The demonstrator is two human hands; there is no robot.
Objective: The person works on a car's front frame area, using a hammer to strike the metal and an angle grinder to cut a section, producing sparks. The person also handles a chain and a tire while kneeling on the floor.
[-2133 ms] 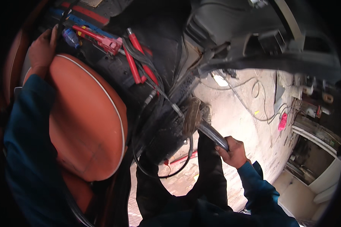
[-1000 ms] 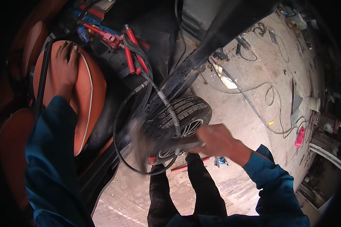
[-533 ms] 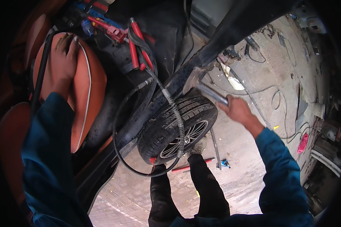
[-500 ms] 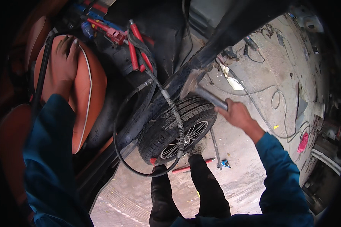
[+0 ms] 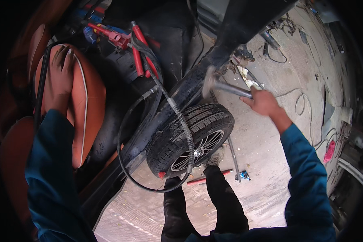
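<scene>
My right hand (image 5: 264,103) is closed round the handle of a hammer (image 5: 229,88). The hammer's head is smeared by motion and lies close to the dark metal sill (image 5: 185,86) of a vehicle; whether it touches, I cannot tell. My left hand (image 5: 61,76) lies flat, fingers stretched, on an orange seat (image 5: 93,105) with white piping. Below the sill, a wheel with a black tyre (image 5: 189,127) leans near my legs. A black hose (image 5: 123,161), partly sleeved in a coiled spring, loops across the sill and in front of the wheel.
Inside the vehicle lie a red hydraulic tool (image 5: 115,37) with red tubes (image 5: 138,60) and a blue bottle (image 5: 90,35). On the floor are a red bar (image 5: 209,177), a metal rod (image 5: 234,159), a corded power tool (image 5: 271,40), a pink cloth (image 5: 330,151) and loose cable (image 5: 308,109).
My right hand and the hammer have moved to the right and up a little. My left hand stays on the seat. The whole view has shifted slightly.
</scene>
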